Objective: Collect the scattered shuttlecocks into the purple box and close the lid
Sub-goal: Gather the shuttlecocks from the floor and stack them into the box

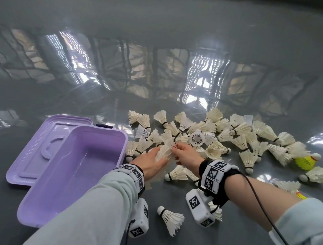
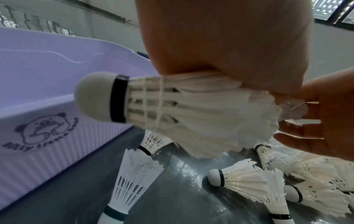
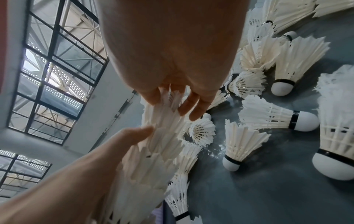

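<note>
The purple box (image 1: pixel 80 166) stands open and empty at the left, its lid (image 1: pixel 39 143) lying flat beside it. Just past the box's right wall, both hands meet on a nested stack of white shuttlecocks (image 1: pixel 164 150). My left hand (image 1: pixel 151 161) grips the stack from below and the side. My right hand (image 1: pixel 184 154) pinches its feather end. In the left wrist view the stack's cork (image 2: pixel 95 97) points toward the box wall (image 2: pixel 57 151). In the right wrist view my right hand's fingers (image 3: pixel 193 106) and my left hand's thumb (image 3: pixel 138 131) lie on the stack (image 3: pixel 162 145).
Several white shuttlecocks (image 1: pixel 223 135) lie in a loose pile on the glossy grey floor, right of the box. A yellow one (image 1: pixel 306 160) sits at the far right. Single shuttlecocks (image 1: pixel 170 217) lie near my wrists.
</note>
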Demonstrator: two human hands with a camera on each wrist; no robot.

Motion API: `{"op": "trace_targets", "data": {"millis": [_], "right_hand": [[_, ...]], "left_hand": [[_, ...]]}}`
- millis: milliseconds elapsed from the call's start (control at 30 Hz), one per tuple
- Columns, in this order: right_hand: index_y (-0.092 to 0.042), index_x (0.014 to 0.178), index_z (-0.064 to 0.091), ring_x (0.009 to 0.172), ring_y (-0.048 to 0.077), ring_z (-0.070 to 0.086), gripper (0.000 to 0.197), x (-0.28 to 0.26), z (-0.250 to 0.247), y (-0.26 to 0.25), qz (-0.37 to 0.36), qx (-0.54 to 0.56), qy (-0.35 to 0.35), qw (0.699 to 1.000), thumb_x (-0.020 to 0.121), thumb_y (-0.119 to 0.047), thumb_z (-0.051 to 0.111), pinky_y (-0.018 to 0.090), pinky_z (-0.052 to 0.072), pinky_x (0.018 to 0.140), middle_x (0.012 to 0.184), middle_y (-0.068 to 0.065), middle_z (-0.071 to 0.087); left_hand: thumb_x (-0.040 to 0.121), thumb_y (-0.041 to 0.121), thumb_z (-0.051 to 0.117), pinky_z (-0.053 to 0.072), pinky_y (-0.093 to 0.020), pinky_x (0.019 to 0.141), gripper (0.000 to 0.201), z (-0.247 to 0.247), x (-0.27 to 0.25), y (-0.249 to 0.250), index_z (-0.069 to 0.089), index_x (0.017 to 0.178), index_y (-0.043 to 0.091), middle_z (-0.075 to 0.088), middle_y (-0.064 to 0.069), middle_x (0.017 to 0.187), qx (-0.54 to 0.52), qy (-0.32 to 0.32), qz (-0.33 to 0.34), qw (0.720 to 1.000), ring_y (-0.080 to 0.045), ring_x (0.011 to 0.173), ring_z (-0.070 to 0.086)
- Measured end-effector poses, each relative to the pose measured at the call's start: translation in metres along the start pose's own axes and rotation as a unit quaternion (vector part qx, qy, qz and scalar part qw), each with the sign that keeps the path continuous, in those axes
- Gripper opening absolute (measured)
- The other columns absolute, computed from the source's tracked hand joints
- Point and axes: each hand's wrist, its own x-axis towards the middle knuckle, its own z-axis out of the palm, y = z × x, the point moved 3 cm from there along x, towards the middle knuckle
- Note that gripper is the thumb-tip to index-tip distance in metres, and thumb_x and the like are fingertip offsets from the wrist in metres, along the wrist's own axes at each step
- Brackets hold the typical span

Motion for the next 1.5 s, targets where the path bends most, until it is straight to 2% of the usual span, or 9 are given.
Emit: {"op": "trace_targets", "data": {"millis": [300,400,500,633,767,867,1100,1267,1500], "right_hand": [[-0.014,0.088,0.057,0.070,0.013,0.049,0.019,-0.003,-0.002,-0.006,-0.005,-0.037,-0.029,0.999,0.099,-0.025,0.046,0.023,0.039,0.058,0.083,0.003,0.051],[-0.015,0.114,0.051,0.091,0.020,0.060,0.035,0.003,-0.021,-0.005,-0.002,-0.033,0.086,0.996,0.097,-0.044,0.040,0.032,0.050,0.070,0.102,-0.002,0.056],[-0.013,0.106,0.053,0.093,0.028,0.062,0.024,0.016,-0.044,0.013,0.073,-0.105,0.181,0.975,0.092,-0.030,0.044,0.045,0.053,0.086,0.102,0.008,0.061],[-0.012,0.098,0.052,0.067,0.015,0.053,0.009,0.012,-0.035,0.051,0.215,-0.175,-0.033,0.960,0.090,-0.015,0.051,0.032,0.052,0.068,0.080,0.002,0.051],[-0.007,0.119,0.059,0.061,0.006,0.045,0.033,0.005,-0.018,0.064,0.166,-0.314,-0.102,0.929,0.090,-0.023,0.057,0.017,0.041,0.053,0.073,-0.007,0.047],[-0.002,0.119,0.062,0.066,0.015,0.054,0.034,0.002,-0.008,0.066,0.170,-0.335,-0.109,0.920,0.089,-0.016,0.054,0.018,0.041,0.047,0.087,0.008,0.064],[-0.026,0.089,0.065,0.086,0.016,0.063,0.013,-0.004,-0.033,0.020,-0.009,-0.226,0.112,0.968,0.083,-0.016,0.063,0.035,0.055,0.084,0.093,0.001,0.067],[-0.021,0.124,0.045,0.087,0.018,0.058,0.042,-0.007,-0.061,-0.012,-0.075,-0.141,0.268,0.950,0.086,-0.016,0.060,0.028,0.045,0.078,0.099,-0.002,0.058],[-0.025,0.119,0.059,0.086,0.016,0.063,0.041,0.005,-0.070,-0.024,-0.092,-0.090,0.200,0.971,0.080,-0.011,0.067,0.036,0.055,0.084,0.095,0.000,0.064]], "left_hand": [[0.091,0.066,0.035,0.040,-0.037,0.099,0.061,0.003,0.005,-0.001,0.038,0.135,0.024,0.055,-0.005,0.135,-0.031,-0.017,-0.019,0.999,-0.025,0.116,0.055],[0.092,0.066,0.031,0.036,-0.040,0.105,0.065,-0.001,0.001,-0.002,0.028,0.143,0.026,0.046,-0.005,0.144,-0.004,0.010,-0.018,1.000,-0.026,0.127,0.048],[0.091,0.070,0.027,0.036,-0.043,0.105,0.069,-0.004,-0.002,-0.007,0.022,0.146,0.029,0.043,-0.004,0.146,-0.002,0.040,-0.018,0.999,-0.025,0.129,0.046],[0.091,0.070,0.028,0.038,-0.041,0.100,0.067,-0.005,-0.004,-0.009,0.023,0.144,0.028,0.044,-0.003,0.145,-0.016,0.061,0.004,0.998,-0.024,0.126,0.048],[0.089,0.071,0.028,0.039,-0.040,0.100,0.069,-0.005,-0.005,-0.006,0.023,0.144,0.030,0.043,0.000,0.145,-0.020,0.067,0.017,0.997,-0.023,0.125,0.050],[0.089,0.071,0.028,0.038,-0.041,0.102,0.070,-0.005,-0.003,-0.006,0.022,0.145,0.029,0.042,-0.001,0.147,-0.024,0.065,0.018,0.997,-0.024,0.127,0.048],[0.090,0.070,0.028,0.039,-0.039,0.098,0.066,-0.007,-0.001,-0.010,0.025,0.142,0.028,0.047,-0.001,0.142,-0.027,0.079,0.009,0.996,-0.024,0.121,0.052],[0.088,0.073,0.026,0.038,-0.044,0.103,0.072,-0.004,0.002,-0.013,0.019,0.146,0.031,0.041,0.000,0.147,-0.031,0.072,0.008,0.997,-0.023,0.126,0.049],[0.090,0.071,0.027,0.037,-0.042,0.102,0.070,-0.003,0.001,-0.012,0.020,0.145,0.030,0.044,-0.001,0.145,-0.021,0.077,0.011,0.997,-0.023,0.127,0.048]]}}
